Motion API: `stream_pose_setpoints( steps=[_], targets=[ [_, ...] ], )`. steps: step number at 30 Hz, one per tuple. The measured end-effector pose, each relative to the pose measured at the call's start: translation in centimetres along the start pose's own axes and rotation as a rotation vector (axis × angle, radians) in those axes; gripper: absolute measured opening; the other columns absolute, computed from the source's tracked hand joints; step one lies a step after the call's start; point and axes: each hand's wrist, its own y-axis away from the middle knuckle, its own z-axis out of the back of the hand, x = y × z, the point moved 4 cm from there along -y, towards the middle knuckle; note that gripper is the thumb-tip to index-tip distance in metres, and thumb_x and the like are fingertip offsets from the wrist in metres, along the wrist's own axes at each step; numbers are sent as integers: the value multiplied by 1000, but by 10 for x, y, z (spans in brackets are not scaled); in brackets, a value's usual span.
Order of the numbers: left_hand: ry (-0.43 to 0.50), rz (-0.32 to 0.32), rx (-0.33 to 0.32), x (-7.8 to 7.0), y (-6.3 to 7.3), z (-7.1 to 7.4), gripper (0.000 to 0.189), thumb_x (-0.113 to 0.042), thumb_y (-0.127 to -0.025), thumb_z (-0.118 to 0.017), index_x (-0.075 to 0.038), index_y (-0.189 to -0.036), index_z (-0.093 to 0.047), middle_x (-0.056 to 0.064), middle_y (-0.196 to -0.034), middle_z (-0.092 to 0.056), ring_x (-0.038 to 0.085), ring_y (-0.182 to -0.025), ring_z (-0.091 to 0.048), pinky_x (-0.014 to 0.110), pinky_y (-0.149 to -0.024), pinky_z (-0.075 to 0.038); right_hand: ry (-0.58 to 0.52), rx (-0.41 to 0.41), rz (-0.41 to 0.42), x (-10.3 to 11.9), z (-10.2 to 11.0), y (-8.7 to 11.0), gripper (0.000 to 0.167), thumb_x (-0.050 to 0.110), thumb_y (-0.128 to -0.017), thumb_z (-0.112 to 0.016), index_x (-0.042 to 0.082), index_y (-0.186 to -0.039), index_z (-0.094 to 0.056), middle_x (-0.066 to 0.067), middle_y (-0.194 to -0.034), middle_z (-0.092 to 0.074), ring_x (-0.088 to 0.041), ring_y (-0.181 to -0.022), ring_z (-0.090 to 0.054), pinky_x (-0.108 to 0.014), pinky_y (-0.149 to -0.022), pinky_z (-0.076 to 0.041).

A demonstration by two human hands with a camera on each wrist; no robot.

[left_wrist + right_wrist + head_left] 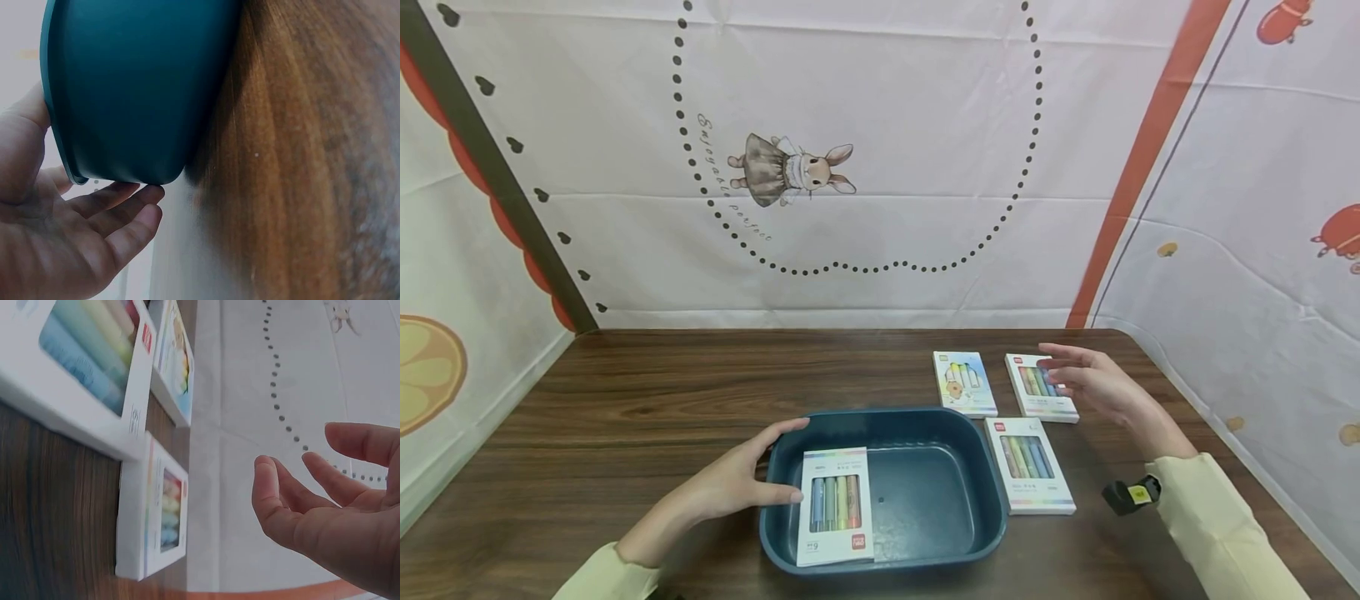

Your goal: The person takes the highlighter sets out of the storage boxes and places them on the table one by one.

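Observation:
My left hand [741, 479] holds the left end of a dark teal plastic basin [992, 533], its thumb over the rim and its fingers along the outer wall [131, 94]. Inside, at the basin's left side, lies a white window box of colored markers [835, 546]. My right hand [1101, 383] hovers with loosely bent fingers over the back-right marker box [1048, 408], overlapping it in the head view. Nothing is in its grasp in the right wrist view, where that box [132, 531] lies below and left of the fingers [265, 481].
Just right of the basin lies another marker box [1037, 496]. Behind it is a box with a cartoon print [966, 404]. All rest on a dark wooden table [647, 383], enclosed by a printed white cloth [880, 233] at the back and sides.

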Motion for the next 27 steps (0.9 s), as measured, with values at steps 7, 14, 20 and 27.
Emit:
stream_pose_setpoints(
  steps=[7, 14, 20, 27],
  targets=[
    [-13, -5, -1, 1, 0, 0, 81, -30, -74, -76, -23, -140, -30, 23, -138, -36, 42, -124, -36, 60, -96, -31, -13, 29, 31, 16, -12, 3, 55, 14, -92, -50, -4, -139, -27, -32, -135, -35, -18, -101, -54, -26, -80, -47],
    [-26, 23, -16, 1, -1, 1, 80, -32, -72, -77, -26, -139, -32, 21, -140, -34, 42, -126, -33, 62, -97, -28, -15, 64, 72, 31, -26, 5, 56, 14, -92, -52, -4, -139, -28, -32, -135, -36, -12, -97, -56, -28, -83, -48],
    [-27, 40, -28, 2, -2, 1, 81, -32, -71, -77, -26, -138, -33, 20, -140, -35, 41, -126, -34, 62, -97, -27, -32, 111, 90, 43, -40, 7, 56, 16, -92, -53, -4, -139, -29, -31, -133, -38, -17, -101, -56, -43, -90, -44],
    [-31, 36, -25, 2, -2, 1, 81, -32, -72, -77, -27, -139, -32, 20, -140, -35, 41, -126, -35, 62, -97, -28, -48, 164, 123, 52, -51, 9, 56, 14, -92, -52, -6, -138, -28, -33, -131, -39, -12, -96, -58, -36, -86, -48]
  ],
)
